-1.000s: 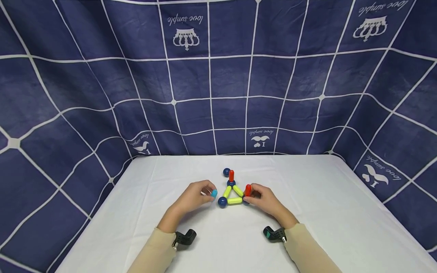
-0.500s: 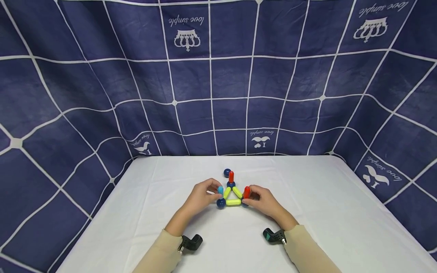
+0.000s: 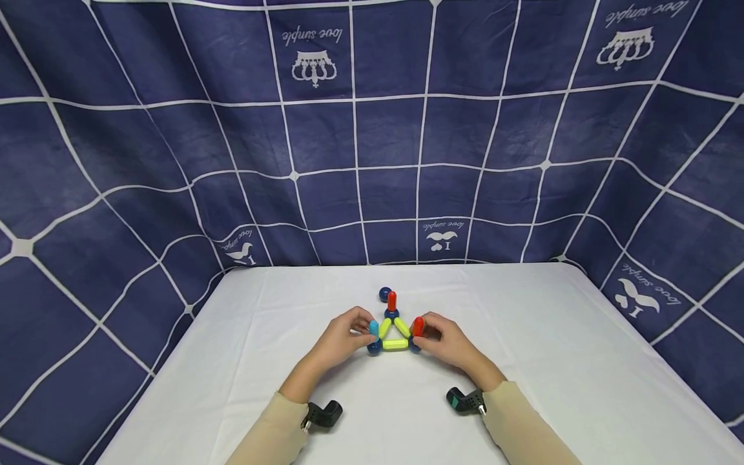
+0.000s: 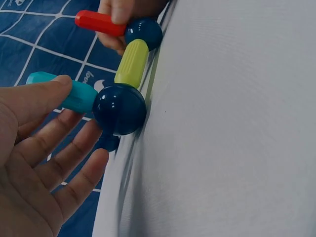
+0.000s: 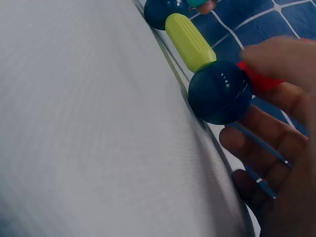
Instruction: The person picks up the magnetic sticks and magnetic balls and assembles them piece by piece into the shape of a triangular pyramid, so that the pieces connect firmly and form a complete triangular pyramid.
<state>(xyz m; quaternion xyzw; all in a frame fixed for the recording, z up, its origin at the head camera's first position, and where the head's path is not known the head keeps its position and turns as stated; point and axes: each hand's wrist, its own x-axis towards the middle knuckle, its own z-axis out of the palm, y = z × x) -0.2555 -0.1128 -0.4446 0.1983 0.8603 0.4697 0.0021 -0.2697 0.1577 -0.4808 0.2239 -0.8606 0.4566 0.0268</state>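
Three yellow-green rods (image 3: 396, 344) and three dark blue balls form a triangle lying on the white table. At its near left ball (image 4: 119, 109), my left hand (image 3: 341, 338) pinches an upright light blue rod (image 4: 81, 96) whose end touches the ball. My right hand (image 3: 451, 343) pinches a red rod (image 3: 418, 325) standing on the near right ball (image 5: 220, 92); its thumb and a finger hide part of the rod. A second red rod (image 3: 392, 301) stands by itself on the far ball (image 3: 392, 314).
A loose dark blue ball (image 3: 385, 294) lies just behind the triangle. The white table (image 3: 523, 323) ends at a dark blue curtain (image 3: 325, 135) with white grid lines. Black wrist cameras sit on both wrists.
My left hand has moved right and brought the light blue rod from beside the near left ball to upright on top of it. My right hand has stayed at its red rod.
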